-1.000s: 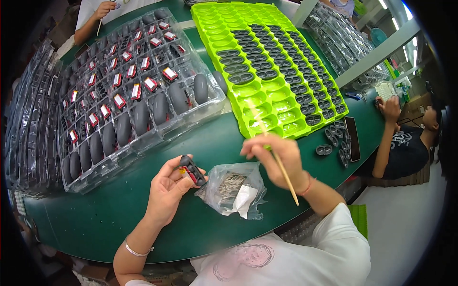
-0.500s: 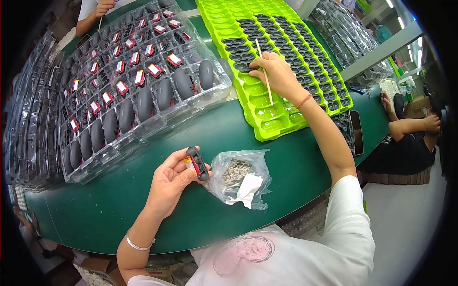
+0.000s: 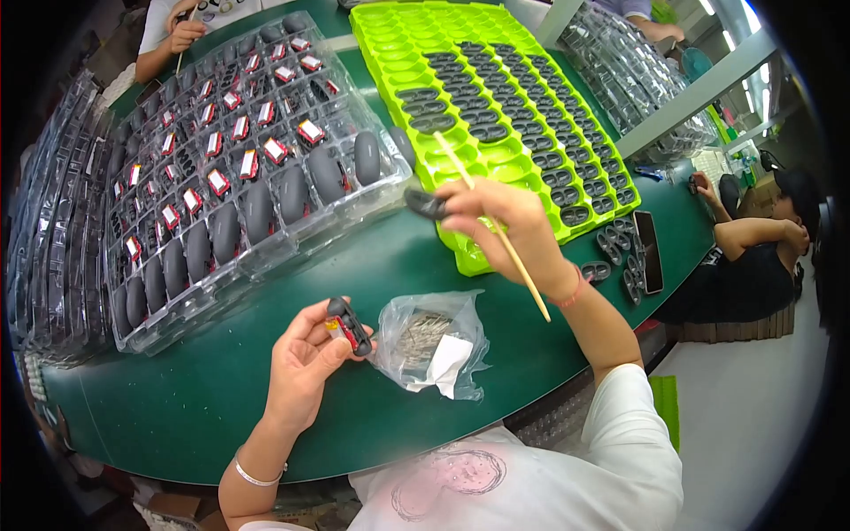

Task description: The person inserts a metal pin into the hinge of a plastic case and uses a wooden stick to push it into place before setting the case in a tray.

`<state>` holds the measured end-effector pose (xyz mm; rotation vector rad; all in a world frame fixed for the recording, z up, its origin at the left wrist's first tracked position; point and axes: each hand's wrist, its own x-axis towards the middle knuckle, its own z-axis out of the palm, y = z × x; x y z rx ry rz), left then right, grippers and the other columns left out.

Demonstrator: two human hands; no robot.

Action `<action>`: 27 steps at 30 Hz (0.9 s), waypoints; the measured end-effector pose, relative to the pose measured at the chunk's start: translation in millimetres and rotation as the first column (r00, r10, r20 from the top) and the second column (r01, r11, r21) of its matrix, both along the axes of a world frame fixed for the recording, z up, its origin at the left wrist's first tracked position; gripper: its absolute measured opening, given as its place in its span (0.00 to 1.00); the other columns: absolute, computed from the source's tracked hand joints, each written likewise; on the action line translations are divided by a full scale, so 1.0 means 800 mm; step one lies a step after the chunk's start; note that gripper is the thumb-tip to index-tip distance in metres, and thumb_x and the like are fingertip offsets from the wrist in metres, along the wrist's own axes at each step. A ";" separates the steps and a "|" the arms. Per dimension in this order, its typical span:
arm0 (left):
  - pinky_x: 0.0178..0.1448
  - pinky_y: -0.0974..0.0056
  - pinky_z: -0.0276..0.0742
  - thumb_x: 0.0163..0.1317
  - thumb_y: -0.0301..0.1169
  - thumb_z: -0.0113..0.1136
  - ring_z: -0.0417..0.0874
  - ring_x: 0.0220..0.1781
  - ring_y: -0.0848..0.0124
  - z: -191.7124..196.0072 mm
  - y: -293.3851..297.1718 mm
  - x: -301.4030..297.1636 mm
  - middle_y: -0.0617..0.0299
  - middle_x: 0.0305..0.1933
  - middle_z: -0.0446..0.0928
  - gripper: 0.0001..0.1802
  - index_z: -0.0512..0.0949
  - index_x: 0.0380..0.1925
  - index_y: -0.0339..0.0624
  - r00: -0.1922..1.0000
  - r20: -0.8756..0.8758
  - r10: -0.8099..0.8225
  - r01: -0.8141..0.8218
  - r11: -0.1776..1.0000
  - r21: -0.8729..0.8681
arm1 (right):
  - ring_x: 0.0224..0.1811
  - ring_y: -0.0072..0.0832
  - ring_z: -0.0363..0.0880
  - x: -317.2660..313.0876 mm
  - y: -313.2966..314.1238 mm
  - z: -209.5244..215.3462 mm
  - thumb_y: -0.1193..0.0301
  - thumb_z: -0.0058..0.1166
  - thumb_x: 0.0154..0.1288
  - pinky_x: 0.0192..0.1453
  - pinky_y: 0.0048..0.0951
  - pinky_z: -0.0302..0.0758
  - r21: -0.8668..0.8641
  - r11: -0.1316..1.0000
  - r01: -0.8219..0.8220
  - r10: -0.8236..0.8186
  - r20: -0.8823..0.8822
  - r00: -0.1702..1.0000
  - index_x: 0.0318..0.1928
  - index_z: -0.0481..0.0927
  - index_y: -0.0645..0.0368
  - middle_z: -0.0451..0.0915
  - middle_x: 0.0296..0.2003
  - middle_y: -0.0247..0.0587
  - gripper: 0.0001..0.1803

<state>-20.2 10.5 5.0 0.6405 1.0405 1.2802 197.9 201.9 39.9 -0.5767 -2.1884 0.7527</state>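
Observation:
In my left hand [image 3: 301,363] is a small dark grey case [image 3: 354,332] with an open side, a red-edged battery showing in it; fingers and thumb pinch it above the table. My right hand [image 3: 509,221] grips a black oval earbud-case insert [image 3: 427,203] between its fingertips, slightly blurred. A thin wooden stick [image 3: 524,270] also lies across that hand, held against the palm. Below the right hand is the lime-green moulded tray [image 3: 474,259], with rows of similar black inserts [image 3: 487,131] in its pockets. Beside the left hand sits a clear plastic bag [image 3: 398,310] of thin metal pins [image 3: 423,338].
A clear compartment tray [image 3: 328,212] of grey cases and red-edged batteries fills the left of the green table [image 3: 177,398]. Stacked clear trays [image 3: 53,221] stand at far left. Loose black inserts [image 3: 611,243] and a phone [image 3: 648,252] lie at right. Other people sit nearby.
My right hand has drawn back from the green tray's pockets toward me, now carrying a black insert with the stick still in it. The left hand keeps its hold on the grey case.

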 end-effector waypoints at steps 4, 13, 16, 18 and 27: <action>0.49 0.66 0.76 0.65 0.31 0.59 0.82 0.46 0.63 0.007 0.000 -0.001 0.48 0.48 0.77 0.28 0.62 0.61 0.32 0.995 -0.006 0.099 -0.098 0.989 0.113 | 0.38 0.35 0.80 -0.009 -0.051 0.011 0.81 0.65 0.51 0.43 0.28 0.75 -0.172 0.980 -0.103 0.105 0.003 0.994 0.35 0.81 0.62 0.83 0.41 0.47 0.09; 0.43 0.68 0.79 0.61 0.41 0.64 0.84 0.44 0.64 0.017 -0.004 0.013 0.43 0.53 0.76 0.35 0.63 0.62 0.34 0.995 -0.067 0.071 -0.059 0.984 0.168 | 0.40 0.38 0.81 -0.020 -0.083 -0.018 0.83 0.66 0.43 0.41 0.30 0.79 0.017 0.980 -0.198 0.199 -0.093 0.976 0.46 0.81 0.62 0.82 0.40 0.47 0.24; 0.44 0.68 0.80 0.61 0.40 0.64 0.84 0.45 0.64 0.013 -0.007 0.016 0.43 0.53 0.76 0.35 0.62 0.62 0.33 0.997 -0.057 0.050 -0.041 0.988 0.150 | 0.42 0.38 0.82 -0.024 -0.095 -0.027 0.86 0.66 0.43 0.44 0.30 0.81 -0.056 0.975 -0.217 0.208 -0.135 0.969 0.47 0.81 0.64 0.81 0.42 0.50 0.25; 0.50 0.68 0.77 0.63 0.24 0.59 0.79 0.52 0.69 0.007 -0.013 0.011 0.45 0.57 0.74 0.27 0.63 0.61 0.33 0.997 0.075 -0.016 0.001 0.982 0.190 | 0.43 0.38 0.81 -0.025 -0.102 -0.033 0.86 0.65 0.45 0.44 0.29 0.81 -0.126 0.959 -0.252 0.230 -0.167 0.959 0.48 0.80 0.64 0.80 0.43 0.51 0.25; 0.35 0.68 0.83 0.62 0.40 0.62 0.84 0.44 0.61 0.012 -0.012 0.016 0.42 0.53 0.75 0.34 0.62 0.62 0.31 0.997 0.078 -0.013 0.007 0.997 0.080 | 0.55 0.45 0.77 -0.024 -0.111 -0.046 0.86 0.60 0.53 0.61 0.43 0.75 -0.554 0.730 -0.401 0.237 -0.345 0.908 0.53 0.71 0.66 0.75 0.48 0.54 0.25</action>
